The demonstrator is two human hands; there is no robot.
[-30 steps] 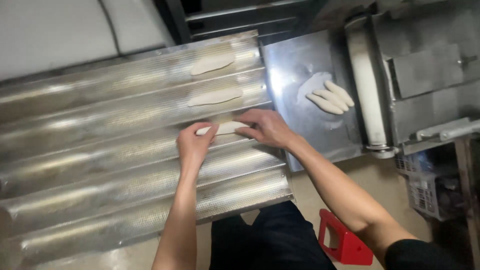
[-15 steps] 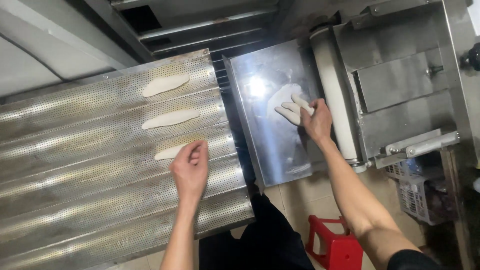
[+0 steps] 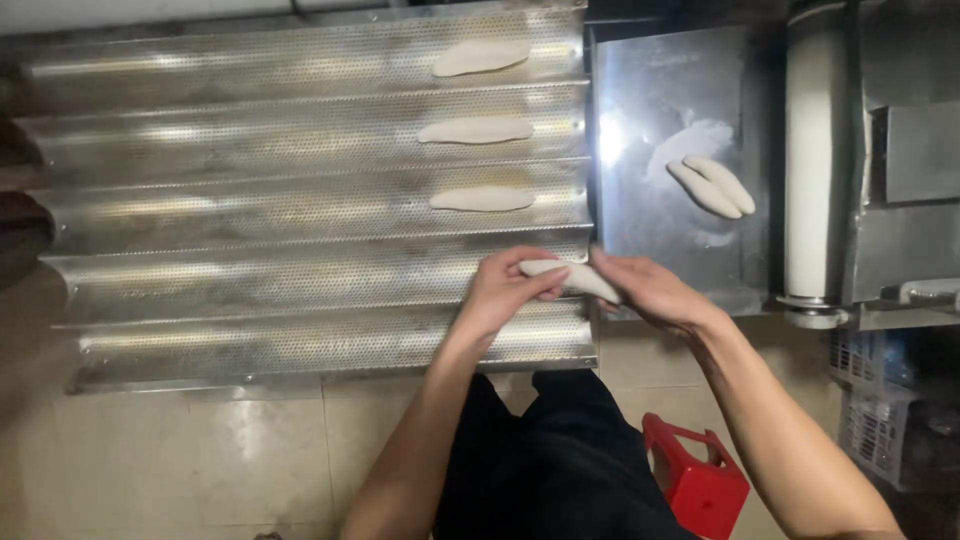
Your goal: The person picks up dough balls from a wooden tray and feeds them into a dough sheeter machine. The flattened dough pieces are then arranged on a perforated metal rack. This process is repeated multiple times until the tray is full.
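- Head view: a long dough piece is being held between both hands at the right edge of the perforated baking tray, over its fourth channel from the far edge.
- The left hand is being closed around the dough's left end, fingers curled on it; the right hand is being closed on its right end.
- Half a second ago the right hand was being stretched to the floured metal plate, where two dough pieces are now lying; it has since been brought back with this piece.
- Three shaped pieces are lying in the far three channels near the right edge, so a fourth is being added.
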